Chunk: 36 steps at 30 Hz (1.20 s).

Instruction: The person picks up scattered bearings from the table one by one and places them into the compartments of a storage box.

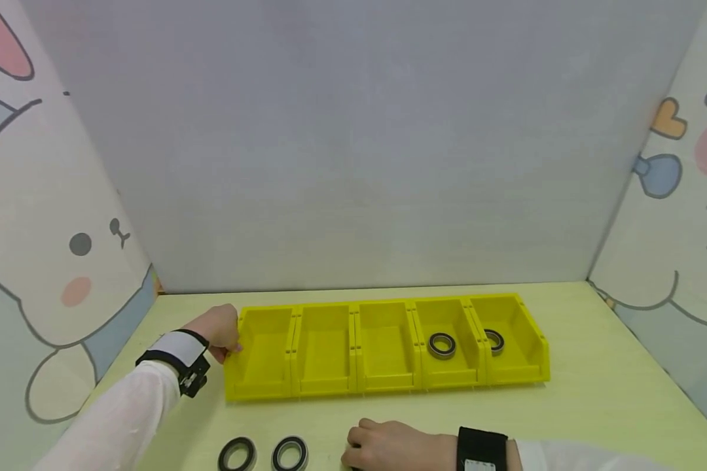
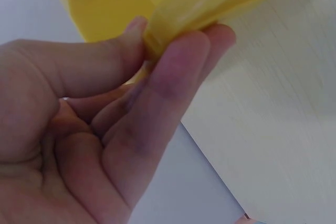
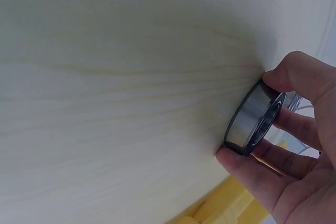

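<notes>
My left hand (image 1: 217, 329) is at the left end of a row of yellow bins (image 1: 324, 387). In the left wrist view, its thumb and fingers pinch the edge of the yellow plastic wall (image 2: 181, 11). Low in the head view, my right hand (image 1: 391, 448) is in front of the bins, close over the table. The right wrist view shows it gripping a ball bearing (image 3: 252, 116) with a shiny outer ring, thumb and fingers around its rim. To its left, two more bearings, one (image 1: 222, 454) and another (image 1: 276, 453), lie flat on the table.
The row has several compartments side by side. One bearing (image 1: 442, 356) lies in the second compartment from the right, and another (image 1: 500, 343) sits in the rightmost, partly hidden by the divider. A grey back wall (image 1: 353, 157) and cartoon-printed side panels enclose the pale table (image 1: 589, 366).
</notes>
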Motion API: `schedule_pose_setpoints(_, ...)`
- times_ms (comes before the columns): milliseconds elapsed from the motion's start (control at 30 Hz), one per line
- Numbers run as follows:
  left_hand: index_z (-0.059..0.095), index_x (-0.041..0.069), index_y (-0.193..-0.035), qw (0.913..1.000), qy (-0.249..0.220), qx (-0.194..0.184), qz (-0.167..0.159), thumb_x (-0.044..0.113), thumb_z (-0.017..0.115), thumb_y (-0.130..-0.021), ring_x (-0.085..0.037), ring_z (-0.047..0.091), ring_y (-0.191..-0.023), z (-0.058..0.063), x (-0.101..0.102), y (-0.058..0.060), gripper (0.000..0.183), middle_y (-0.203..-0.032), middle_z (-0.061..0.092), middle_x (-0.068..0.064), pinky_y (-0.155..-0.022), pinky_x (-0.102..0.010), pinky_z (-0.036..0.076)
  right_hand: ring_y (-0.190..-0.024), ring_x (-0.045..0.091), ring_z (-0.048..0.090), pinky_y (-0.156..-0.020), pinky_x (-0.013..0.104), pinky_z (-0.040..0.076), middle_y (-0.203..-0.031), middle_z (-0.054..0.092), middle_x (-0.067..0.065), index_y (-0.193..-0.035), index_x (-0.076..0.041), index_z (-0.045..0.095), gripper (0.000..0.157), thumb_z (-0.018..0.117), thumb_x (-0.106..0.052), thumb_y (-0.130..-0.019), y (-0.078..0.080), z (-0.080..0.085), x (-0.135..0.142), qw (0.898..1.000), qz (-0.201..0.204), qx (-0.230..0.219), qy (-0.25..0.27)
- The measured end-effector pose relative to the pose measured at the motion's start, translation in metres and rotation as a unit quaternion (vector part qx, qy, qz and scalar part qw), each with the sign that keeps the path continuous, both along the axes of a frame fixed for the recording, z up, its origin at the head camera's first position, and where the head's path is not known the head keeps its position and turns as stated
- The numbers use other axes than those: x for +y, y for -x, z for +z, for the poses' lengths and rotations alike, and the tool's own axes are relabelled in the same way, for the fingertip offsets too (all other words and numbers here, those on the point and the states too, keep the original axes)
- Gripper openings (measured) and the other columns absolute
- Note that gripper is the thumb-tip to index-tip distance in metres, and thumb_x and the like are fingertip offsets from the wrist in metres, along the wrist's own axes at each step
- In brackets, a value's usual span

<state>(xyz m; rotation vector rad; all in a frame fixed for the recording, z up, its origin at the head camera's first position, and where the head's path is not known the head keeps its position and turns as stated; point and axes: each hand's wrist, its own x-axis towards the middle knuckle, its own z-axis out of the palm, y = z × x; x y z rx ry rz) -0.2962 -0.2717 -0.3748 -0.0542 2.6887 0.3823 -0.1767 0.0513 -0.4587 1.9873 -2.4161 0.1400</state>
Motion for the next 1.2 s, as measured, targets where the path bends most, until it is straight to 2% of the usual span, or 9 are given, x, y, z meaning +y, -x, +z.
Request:
schedule_pose_setpoints(167, 0.059, -0.005, -0.083, 1.0000, 0.000, -0.002, 0.000, 0.006, 0.071, -0.083, -0.016, 0.065, -0.050, -0.001, -0.001, 0.001, 0.016, -0.068, 0.063, -0.011, -0.052, -0.025, 0.057, -0.078, -0.001, 0.049, -0.062, 0.004, 0.035, -0.095, 0.063, -0.009, -0.106, -0.021, 0.066, 0.017, 0.055, -0.029, -0.095, 0.002, 0.002, -0.003, 1.000, -0.005, 0.012, -0.020)
schedule_pose_setpoints(300, 0.059, -0.005, -0.083, 1.0000, -0.006, -0.001, 0.002, 0.004, 0.070, -0.083, -0.017, 0.066, -0.051, -0.002, 0.000, 0.002, 0.015, -0.069, 0.063, -0.012, -0.052, -0.025, 0.057, -0.079, -0.001, 0.050, -0.063, 0.005, 0.038, -0.097, 0.062, -0.009, -0.108, -0.021, 0.066, 0.017, 0.060, -0.027, -0.092, 0.004, 0.011, 0.000, 0.999, -0.015, 0.015, -0.035)
schedule_pose_setpoints(500, 0.059, -0.005, -0.085, 0.9997, -0.018, -0.007, 0.015, 0.003, 0.070, -0.083, -0.017, 0.066, -0.053, -0.002, 0.002, 0.002, 0.014, -0.071, 0.062, -0.012, -0.053, -0.025, 0.057, -0.079, 0.001, 0.046, -0.062, 0.009, 0.040, -0.094, 0.057, -0.010, -0.110, -0.022, 0.064, 0.031, 0.074, -0.027, -0.081, 0.011, 0.039, 0.008, 0.995, -0.069, 0.001, -0.069)
schedule_pose_setpoints(667, 0.059, -0.005, -0.086, 0.9998, -0.014, -0.006, 0.013, 0.003, 0.070, -0.083, -0.018, 0.066, -0.053, 0.001, 0.002, 0.000, 0.014, -0.071, 0.062, -0.012, -0.054, -0.026, 0.057, -0.078, 0.004, 0.044, -0.057, 0.009, 0.040, -0.093, 0.056, -0.007, -0.111, -0.020, 0.063, 0.038, 0.075, -0.023, -0.075, 0.019, 0.067, 0.010, 0.990, -0.125, -0.023, -0.068)
schedule_pose_setpoints(967, 0.058, -0.005, -0.085, 0.9999, -0.009, 0.000, 0.010, 0.005, 0.072, -0.082, -0.017, 0.065, -0.052, 0.004, 0.002, 0.000, 0.017, -0.070, 0.062, -0.012, -0.053, -0.025, 0.057, -0.077, 0.009, 0.045, -0.059, 0.015, 0.043, -0.096, 0.058, -0.002, -0.113, -0.016, 0.062, 0.035, 0.071, -0.023, -0.080, 0.048, 0.105, 0.014, 0.981, -0.180, 0.009, -0.069)
schedule_pose_setpoints(1200, 0.058, -0.005, -0.084, 0.9998, -0.015, -0.002, 0.009, 0.004, 0.072, -0.081, -0.017, 0.066, -0.052, 0.003, 0.001, -0.001, 0.018, -0.070, 0.062, -0.012, -0.053, -0.026, 0.057, -0.082, 0.014, 0.051, -0.064, 0.020, 0.049, -0.104, 0.060, 0.004, -0.114, -0.012, 0.061, 0.035, 0.069, -0.018, -0.080, 0.075, 0.114, 0.016, 0.973, -0.228, 0.003, -0.042)
